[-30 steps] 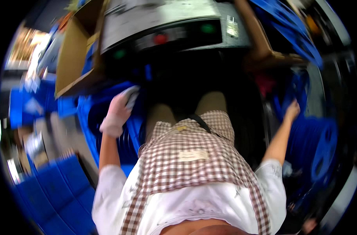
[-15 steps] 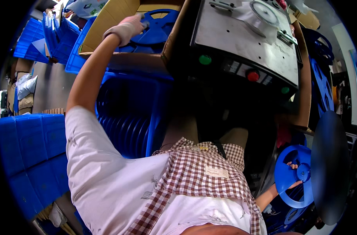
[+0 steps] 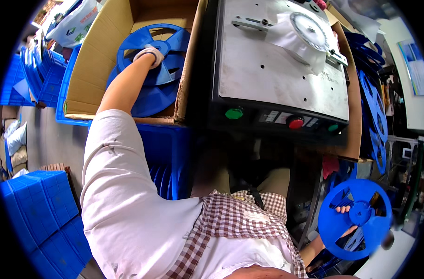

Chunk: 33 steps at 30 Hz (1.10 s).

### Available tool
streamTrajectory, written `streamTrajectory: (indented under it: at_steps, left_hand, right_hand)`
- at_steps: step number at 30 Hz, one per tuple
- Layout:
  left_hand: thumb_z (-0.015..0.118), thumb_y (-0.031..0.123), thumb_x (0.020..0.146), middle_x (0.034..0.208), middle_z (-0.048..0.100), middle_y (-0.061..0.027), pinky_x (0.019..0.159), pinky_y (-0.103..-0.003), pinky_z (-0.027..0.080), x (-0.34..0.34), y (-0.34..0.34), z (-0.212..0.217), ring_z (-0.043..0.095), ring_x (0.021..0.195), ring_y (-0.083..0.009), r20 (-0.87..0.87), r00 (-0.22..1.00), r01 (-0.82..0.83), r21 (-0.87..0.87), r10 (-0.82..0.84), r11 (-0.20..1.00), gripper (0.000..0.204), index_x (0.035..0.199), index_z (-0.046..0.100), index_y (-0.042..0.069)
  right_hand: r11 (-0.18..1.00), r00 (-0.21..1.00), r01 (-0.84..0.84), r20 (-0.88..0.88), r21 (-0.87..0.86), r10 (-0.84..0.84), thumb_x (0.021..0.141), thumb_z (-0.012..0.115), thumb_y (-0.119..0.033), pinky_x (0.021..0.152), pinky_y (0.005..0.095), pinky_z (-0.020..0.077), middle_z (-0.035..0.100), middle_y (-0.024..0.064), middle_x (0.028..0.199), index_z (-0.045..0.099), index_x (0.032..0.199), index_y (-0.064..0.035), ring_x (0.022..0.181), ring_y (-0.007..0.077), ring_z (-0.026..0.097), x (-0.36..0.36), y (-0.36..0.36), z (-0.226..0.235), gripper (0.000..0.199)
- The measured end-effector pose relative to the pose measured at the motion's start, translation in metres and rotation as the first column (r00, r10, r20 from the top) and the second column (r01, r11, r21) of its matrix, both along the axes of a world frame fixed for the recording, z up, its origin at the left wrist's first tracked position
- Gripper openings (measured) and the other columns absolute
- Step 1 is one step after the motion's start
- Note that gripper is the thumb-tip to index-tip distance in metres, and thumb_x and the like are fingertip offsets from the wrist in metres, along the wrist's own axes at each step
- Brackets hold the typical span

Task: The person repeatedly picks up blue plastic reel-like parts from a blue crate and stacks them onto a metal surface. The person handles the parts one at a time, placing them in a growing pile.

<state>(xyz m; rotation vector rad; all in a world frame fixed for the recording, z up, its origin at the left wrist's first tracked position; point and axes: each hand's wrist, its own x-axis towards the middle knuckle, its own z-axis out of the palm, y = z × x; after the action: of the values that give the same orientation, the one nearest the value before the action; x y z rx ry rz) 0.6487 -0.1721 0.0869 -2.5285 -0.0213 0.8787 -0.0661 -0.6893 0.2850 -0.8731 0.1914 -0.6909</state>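
My left hand (image 3: 149, 56), in a pale knitted glove, reaches into an open cardboard box. It touches the top blue plastic reel disc (image 3: 177, 39) beside its hub, and its fingers are hidden. More blue discs (image 3: 151, 102) lie beneath that one. Low on the right, my bare right hand (image 3: 344, 209) holds another blue reel disc (image 3: 356, 186) nearly upright. Its fingers show through the openings around the hub.
A metal-topped machine (image 3: 240, 69) with green and red buttons stands right of the cardboard box (image 3: 88, 69), carrying a white round part (image 3: 309, 30). Blue crates (image 3: 40, 200) are stacked at left. Discs lean beyond the machine at right, and a blue bin (image 3: 180, 158) sits below the box.
My left hand has shifted from the top disc's outer left part to near its hub. The large dark round shape that overlapped the right-hand disc has gone from there. The whole view has shifted.
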Motion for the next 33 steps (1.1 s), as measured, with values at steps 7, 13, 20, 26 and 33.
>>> streamTrajectory:
  at_steps: [7,13,20,26,33]
  left_hand:
    - [0.069,0.041,0.078,0.129,0.06,-0.0116,0.095,-0.042,0.046,-0.096,-0.026,0.144,0.059,0.115,-0.0297,-0.001,0.996,-0.082,-0.386,0.089,0.919,0.05,0.121,0.066,0.015]
    - [0.056,0.054,0.088,0.115,0.066,-0.0135,0.096,-0.047,0.044,-0.105,-0.031,0.124,0.061,0.11,-0.0312,-0.122,0.984,-0.158,-0.282,0.127,0.946,0.055,0.117,0.067,0.009]
    - [0.065,0.018,0.088,0.087,0.067,-0.0014,0.061,-0.024,0.052,-0.082,0.011,0.214,0.063,0.073,-0.0087,0.035,0.973,-0.098,-0.832,0.227,0.547,0.016,0.1,0.067,0.007]
    - [0.061,0.018,0.093,0.092,0.061,-0.0009,0.055,-0.021,0.044,-0.249,0.011,0.268,0.054,0.066,-0.0079,-0.071,0.879,0.213,-0.826,0.472,-0.521,0.046,0.137,0.05,0.011]
    - [0.061,-0.001,0.087,0.075,0.046,0.0034,0.056,-0.018,0.033,-0.448,-0.094,0.265,0.036,0.059,-0.0041,0.296,0.955,0.245,-0.759,0.016,-0.604,0.066,0.147,0.036,0.01]
  right_hand:
    - [0.986,0.986,-0.165,0.029,-0.019,0.166,0.093,0.054,-0.05,0.093,0.0383,0.0416,0.05,0.0157,0.114,0.036,0.126,0.0025,0.103,0.0258,0.051,0.006,-0.002,0.018,0.065]
    - [0.977,0.978,-0.21,-0.007,-0.042,0.209,0.093,0.053,-0.049,0.091,0.0365,0.0434,0.052,0.0148,0.113,0.036,0.127,0.0003,0.1,0.0245,0.053,-0.015,0.006,0.015,0.062]
    - [0.999,0.995,-0.041,0.088,-0.019,0.042,0.093,0.052,-0.048,0.085,0.0364,0.0427,0.051,0.0169,0.107,0.035,0.13,0.0003,0.096,0.0252,0.051,-0.038,0.018,0.009,0.063]
    - [0.915,0.895,-0.404,0.207,0.0,0.395,0.09,0.05,-0.053,0.081,0.0363,0.0393,0.048,0.0174,0.106,0.038,0.128,0.0038,0.09,0.0245,0.047,0.05,0.067,0.028,0.069]
    - [0.739,0.776,-0.621,0.073,0.262,0.627,0.096,0.042,-0.049,0.089,0.0387,0.0448,0.057,0.0162,0.112,0.05,0.125,-0.0007,0.105,0.029,0.055,0.146,0.162,0.029,0.058]
